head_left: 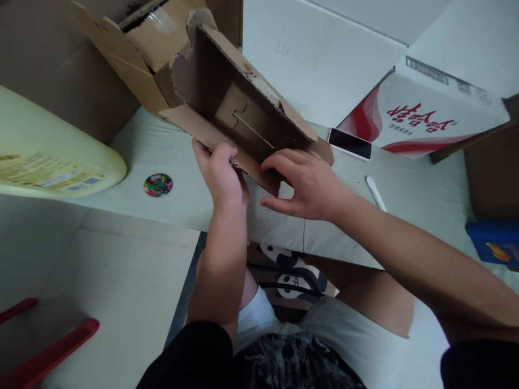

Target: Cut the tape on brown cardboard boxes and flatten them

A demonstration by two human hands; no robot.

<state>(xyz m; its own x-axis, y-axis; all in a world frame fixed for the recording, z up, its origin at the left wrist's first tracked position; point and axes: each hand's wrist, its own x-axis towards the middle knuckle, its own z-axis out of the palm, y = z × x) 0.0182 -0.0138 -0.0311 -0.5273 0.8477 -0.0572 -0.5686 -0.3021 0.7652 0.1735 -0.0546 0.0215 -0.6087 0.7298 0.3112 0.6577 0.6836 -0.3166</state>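
An open cardboard box (227, 70) is tilted above the table, its hollow inside facing me. Inside it, a slotted tab shows in the brown bottom panel. My left hand (222, 175) grips the box's near side wall from below, thumb over the edge and the other fingers partly hidden underneath. At the right end of the same wall is my right hand (310, 181), its fingers reaching over the edge into the opening. The right thumb stands apart from the fingers, below the wall.
A pale yellow bottle (60, 146) and a round colourful disc (158, 185) are on the left. Another cardboard box (133, 59) stands behind. A phone (349, 144), a red-and-white carton (421, 108), a white stick-like item (376, 193) and a blue package (492, 243) lie rightward on the cloth-covered table (182, 146).
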